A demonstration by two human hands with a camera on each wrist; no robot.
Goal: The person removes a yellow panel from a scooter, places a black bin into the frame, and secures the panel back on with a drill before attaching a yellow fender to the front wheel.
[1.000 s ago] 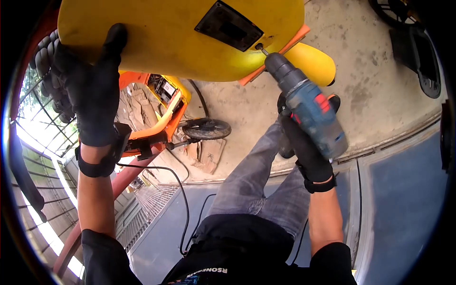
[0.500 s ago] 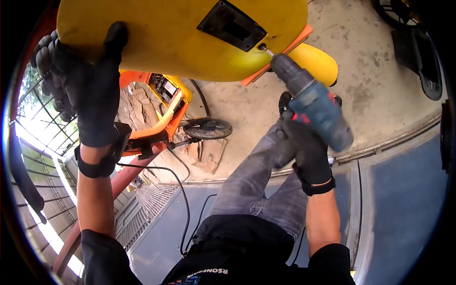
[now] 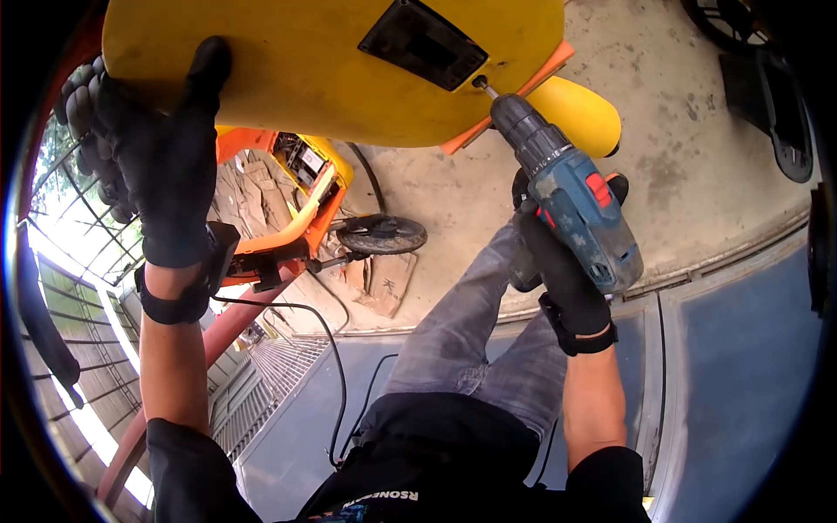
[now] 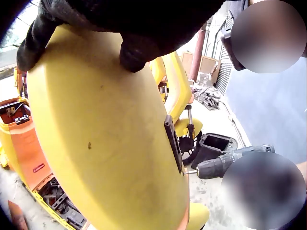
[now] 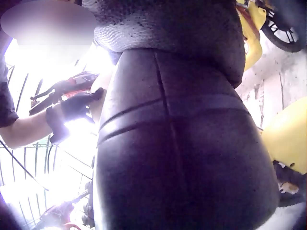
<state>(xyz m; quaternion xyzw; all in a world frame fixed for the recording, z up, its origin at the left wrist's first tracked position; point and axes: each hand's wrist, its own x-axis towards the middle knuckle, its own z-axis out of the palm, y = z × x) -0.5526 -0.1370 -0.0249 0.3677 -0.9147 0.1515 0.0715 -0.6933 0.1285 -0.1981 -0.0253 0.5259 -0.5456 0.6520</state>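
My gloved left hand (image 3: 166, 179) grips the left end of a large yellow panel (image 3: 288, 74), its thumb lying over the face. The left wrist view shows that hand (image 4: 129, 21) over the top edge of the panel (image 4: 105, 115). A black rectangular plate (image 3: 390, 37) sits in the panel. My gloved right hand (image 3: 562, 275) holds a blue and black drill (image 3: 571, 187), whose bit meets a dark round spot (image 3: 479, 82) beside the plate. In the left wrist view the drill (image 4: 213, 168) points at the panel's edge; blur covers the right hand.
An orange and yellow vehicle body (image 3: 318, 205) and a wheel (image 3: 381, 235) stand below the panel, near cardboard (image 3: 384, 283). A black cable (image 3: 336, 353) hangs by my left arm. Black parts (image 3: 776, 113) lie at right. A dark seamed surface (image 5: 177, 143) fills the right wrist view.
The right fingers, loosened and blurred half a second ago, are wrapped round the drill handle again. The drill has swung slightly. The left hand and panel have barely moved.
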